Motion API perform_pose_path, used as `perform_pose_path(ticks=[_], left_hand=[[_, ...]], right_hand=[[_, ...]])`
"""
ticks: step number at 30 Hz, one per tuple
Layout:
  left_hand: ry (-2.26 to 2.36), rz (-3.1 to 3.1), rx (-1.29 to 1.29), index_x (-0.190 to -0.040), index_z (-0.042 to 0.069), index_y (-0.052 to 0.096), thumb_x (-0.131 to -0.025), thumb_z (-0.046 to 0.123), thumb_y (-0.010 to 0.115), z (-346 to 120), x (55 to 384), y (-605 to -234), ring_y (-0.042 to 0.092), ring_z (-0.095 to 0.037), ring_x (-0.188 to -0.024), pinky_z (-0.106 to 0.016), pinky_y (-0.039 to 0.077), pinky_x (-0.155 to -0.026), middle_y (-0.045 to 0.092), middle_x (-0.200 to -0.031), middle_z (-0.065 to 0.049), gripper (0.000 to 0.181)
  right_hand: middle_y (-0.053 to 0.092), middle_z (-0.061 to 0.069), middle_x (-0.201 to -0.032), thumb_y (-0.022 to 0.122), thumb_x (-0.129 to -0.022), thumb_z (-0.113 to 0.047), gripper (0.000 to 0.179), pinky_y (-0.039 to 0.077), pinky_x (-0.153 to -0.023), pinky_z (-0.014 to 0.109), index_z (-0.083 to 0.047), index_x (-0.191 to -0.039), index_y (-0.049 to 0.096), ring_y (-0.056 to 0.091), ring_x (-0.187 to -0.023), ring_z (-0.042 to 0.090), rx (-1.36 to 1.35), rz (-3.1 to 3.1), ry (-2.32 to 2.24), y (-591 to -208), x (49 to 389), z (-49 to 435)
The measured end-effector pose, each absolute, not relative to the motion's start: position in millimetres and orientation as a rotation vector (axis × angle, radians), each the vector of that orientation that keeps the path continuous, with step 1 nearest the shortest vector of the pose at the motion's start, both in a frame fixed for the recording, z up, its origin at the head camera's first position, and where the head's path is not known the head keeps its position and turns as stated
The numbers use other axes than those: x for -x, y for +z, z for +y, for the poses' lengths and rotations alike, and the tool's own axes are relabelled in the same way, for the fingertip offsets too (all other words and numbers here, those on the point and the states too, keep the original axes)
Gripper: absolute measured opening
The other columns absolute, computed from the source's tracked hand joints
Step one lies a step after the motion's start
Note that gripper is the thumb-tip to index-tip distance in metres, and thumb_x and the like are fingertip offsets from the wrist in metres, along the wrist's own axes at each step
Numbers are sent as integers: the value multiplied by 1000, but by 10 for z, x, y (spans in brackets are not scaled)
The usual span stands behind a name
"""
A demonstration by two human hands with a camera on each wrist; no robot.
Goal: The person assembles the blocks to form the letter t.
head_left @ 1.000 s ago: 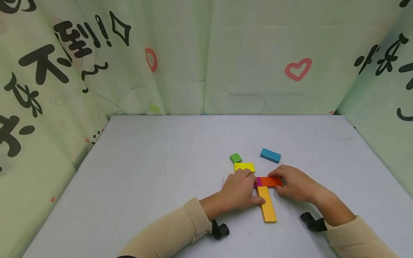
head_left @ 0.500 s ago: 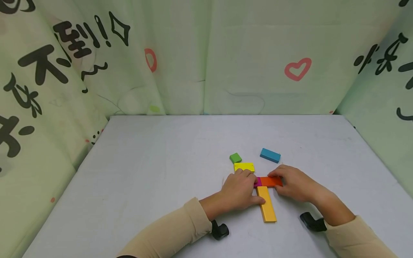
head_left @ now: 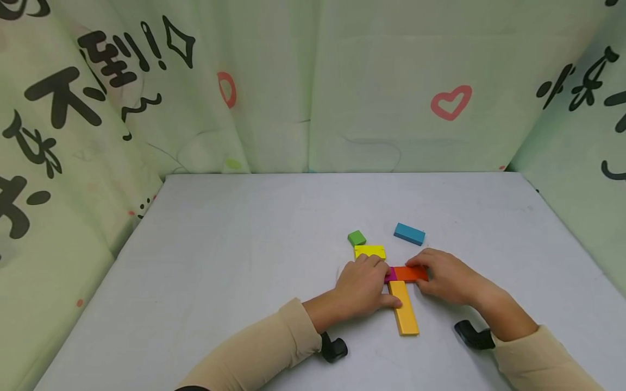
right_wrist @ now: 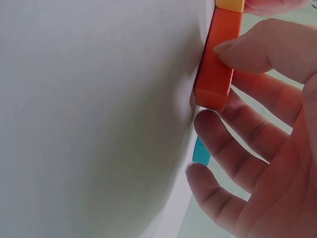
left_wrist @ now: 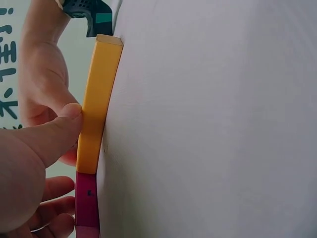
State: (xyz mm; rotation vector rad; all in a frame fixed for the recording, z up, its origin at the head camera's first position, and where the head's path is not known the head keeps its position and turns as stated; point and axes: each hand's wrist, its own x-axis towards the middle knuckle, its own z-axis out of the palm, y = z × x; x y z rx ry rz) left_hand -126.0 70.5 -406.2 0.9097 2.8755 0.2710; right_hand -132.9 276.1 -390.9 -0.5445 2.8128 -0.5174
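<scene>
My left hand [head_left: 362, 285] spans two blocks that meet in a T. Its thumb presses on the long amber block [head_left: 406, 317], while the other fingers curl at the magenta block [head_left: 390, 275], mostly hidden under them in the head view. In the left wrist view the magenta block [left_wrist: 87, 201] abuts the end of the amber block [left_wrist: 96, 109]. On the right, my right hand [head_left: 450, 277] pinches the red-orange block [head_left: 409, 273] by its outer end, thumb on the near side. That block lies end to end with the magenta one, across the amber block's far end.
Just beyond my left fingers lies a yellow block [head_left: 369, 250], with a small green block [head_left: 357, 238] at its far left corner. A blue block [head_left: 409, 234] rests farther back on the white table [head_left: 254, 233]. Printed green curtains [head_left: 381, 87] enclose the table's back and sides.
</scene>
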Motion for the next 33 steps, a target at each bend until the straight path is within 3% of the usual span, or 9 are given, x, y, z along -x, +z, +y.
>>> perform_pose_path(ticks=[33], left_hand=[[256,2904,-899,-114,22,65,-79,66,72,720,1242,-4077,49,-10,-99,-19,41,-70,60,-117,8,57]], right_hand=[[65,10,-113,77,-85,-13,36,51,-92,52,-2,-118,69,59,-105,31,560,2826,-516,-3904,1312,2755]])
